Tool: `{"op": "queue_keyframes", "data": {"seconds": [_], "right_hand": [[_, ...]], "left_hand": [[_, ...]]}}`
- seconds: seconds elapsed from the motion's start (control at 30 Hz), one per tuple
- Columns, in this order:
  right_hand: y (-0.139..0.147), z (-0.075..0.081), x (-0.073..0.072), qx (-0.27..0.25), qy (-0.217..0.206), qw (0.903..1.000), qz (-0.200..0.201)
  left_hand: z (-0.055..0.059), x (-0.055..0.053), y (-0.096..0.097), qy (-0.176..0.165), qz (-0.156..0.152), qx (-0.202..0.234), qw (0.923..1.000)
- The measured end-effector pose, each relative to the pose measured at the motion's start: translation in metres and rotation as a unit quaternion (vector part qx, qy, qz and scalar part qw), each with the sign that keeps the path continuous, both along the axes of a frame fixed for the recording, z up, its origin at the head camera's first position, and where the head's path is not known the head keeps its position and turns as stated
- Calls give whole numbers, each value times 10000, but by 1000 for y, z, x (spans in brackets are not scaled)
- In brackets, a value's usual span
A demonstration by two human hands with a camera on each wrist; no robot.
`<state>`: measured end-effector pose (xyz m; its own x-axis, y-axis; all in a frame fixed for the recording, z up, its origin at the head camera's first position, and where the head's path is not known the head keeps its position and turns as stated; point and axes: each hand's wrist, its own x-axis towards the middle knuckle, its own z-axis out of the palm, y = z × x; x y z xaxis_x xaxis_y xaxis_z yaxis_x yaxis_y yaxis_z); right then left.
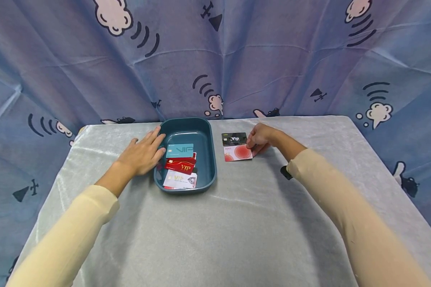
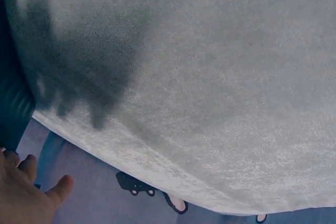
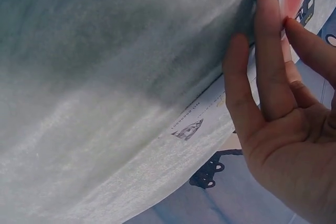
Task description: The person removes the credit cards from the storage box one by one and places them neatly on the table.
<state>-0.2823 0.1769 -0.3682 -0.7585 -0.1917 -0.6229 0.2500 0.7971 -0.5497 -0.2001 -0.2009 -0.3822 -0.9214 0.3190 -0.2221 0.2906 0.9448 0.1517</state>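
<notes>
My right hand (image 1: pixel 261 138) pinches the right edge of a pink-and-white card with a red circle (image 1: pixel 237 154) between thumb and finger. Just behind it lies a black card marked Vip (image 1: pixel 229 139). Under that hand, the right wrist view shows a white card (image 3: pixel 195 113) on the cloth, hidden in the head view. My left hand (image 1: pixel 143 154) is at the left rim of a dark teal bin (image 1: pixel 213 159), fingers spread and fairly straight. Inside the bin lie a teal VIP card (image 1: pixel 174 150), a red VIP card (image 1: pixel 177 165), a white VIP card (image 1: pixel 179 180) and others partly covered.
A pale grey velvety cloth (image 1: pixel 215 231) covers the table. Behind the table's back edge hangs a blue-purple printed curtain (image 1: pixel 273 59). A small black object (image 1: pixel 285 172) shows at the right sleeve's cuff.
</notes>
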Motion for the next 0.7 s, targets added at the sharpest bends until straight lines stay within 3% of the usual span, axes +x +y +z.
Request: {"op": "queue_keyframes", "data": {"seconds": [0.4, 0.53, 0.7], "right_hand": [[-1, 8, 0, 339, 82, 9992, 189], [-3, 17, -3, 419, 253, 9982, 349], [-14, 36, -6, 138, 450, 9987, 187]], "left_hand": [[1, 2, 0, 4, -23, 8, 10000], [0, 1, -1, -6, -22, -18, 10000], [0, 1, 0, -1, -14, -2, 10000]]}}
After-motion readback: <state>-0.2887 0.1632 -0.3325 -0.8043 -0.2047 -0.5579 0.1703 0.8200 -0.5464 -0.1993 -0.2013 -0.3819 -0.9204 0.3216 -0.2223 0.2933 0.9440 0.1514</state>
